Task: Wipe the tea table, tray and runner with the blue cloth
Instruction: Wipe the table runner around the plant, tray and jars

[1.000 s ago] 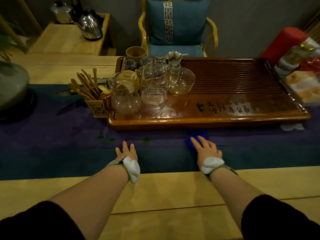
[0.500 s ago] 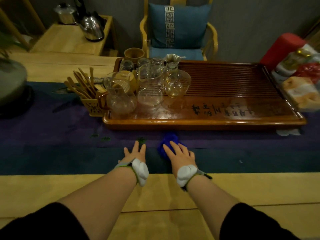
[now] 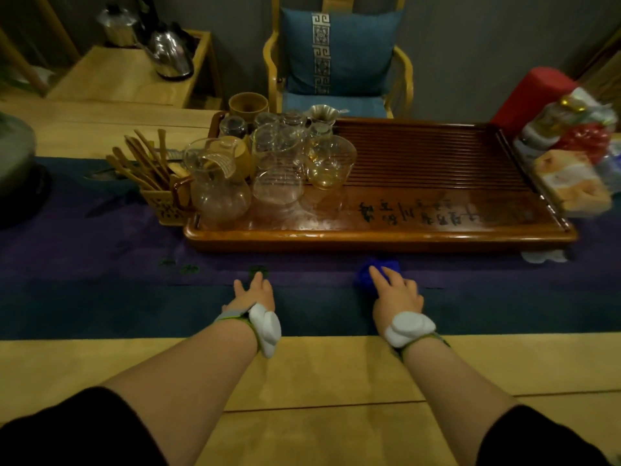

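A dark blue-purple runner [image 3: 100, 290] lies across the pale wooden tea table [image 3: 319, 375]. On it stands a brown wooden tea tray [image 3: 379, 235] with slats at the back. A small bright blue cloth [image 3: 366, 274] sits on the runner just in front of the tray's front rim. My right hand [image 3: 396, 294] presses flat on the cloth with straight fingers, covering most of it. My left hand [image 3: 253, 292] rests flat on the runner to the left, holding nothing.
Several glass pitchers and cups [image 3: 275, 169] crowd the tray's left end. A holder of wooden tea tools [image 3: 148, 169] stands left of the tray. Packaged goods [image 3: 568, 163] sit at the right. A kettle [image 3: 169, 55] and a blue-cushioned chair [image 3: 339, 58] stand behind.
My right hand slid the blue cloth leftwards towards my left hand, then back to the right along the runner. My left hand stayed flat in about the same place.
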